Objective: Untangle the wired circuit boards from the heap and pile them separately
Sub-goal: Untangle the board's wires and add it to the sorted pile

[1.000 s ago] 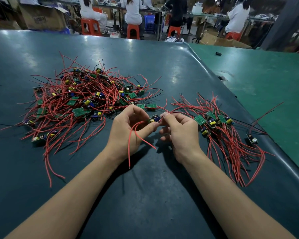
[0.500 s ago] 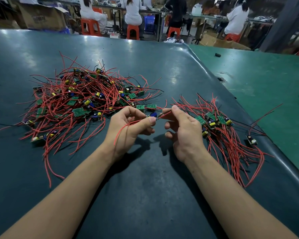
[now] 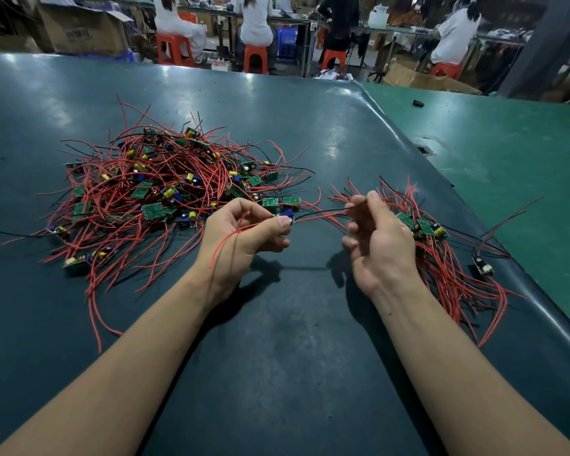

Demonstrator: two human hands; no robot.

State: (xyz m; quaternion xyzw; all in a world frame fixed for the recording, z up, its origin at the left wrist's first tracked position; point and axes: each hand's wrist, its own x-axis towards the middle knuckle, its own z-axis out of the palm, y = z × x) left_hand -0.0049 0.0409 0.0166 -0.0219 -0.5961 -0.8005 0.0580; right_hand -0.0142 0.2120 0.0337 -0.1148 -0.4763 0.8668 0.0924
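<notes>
Circuit boards (image 3: 165,189) on dark table (image 3: 277,373)

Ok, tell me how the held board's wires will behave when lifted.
Probably floppy: the red wire droops from the left hand. Likely light, since fingertips suffice. It may snag, with the heap close behind.

Big heap (image 3: 175,189) on table (image 3: 277,373) toward left edge; smaller pile (image 3: 441,258) near right edge, hands between

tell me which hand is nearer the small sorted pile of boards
Right. The right hand hangs right beside the sorted pile, overlapping its near edge; the left hand is farther off, next to the big heap.
</notes>
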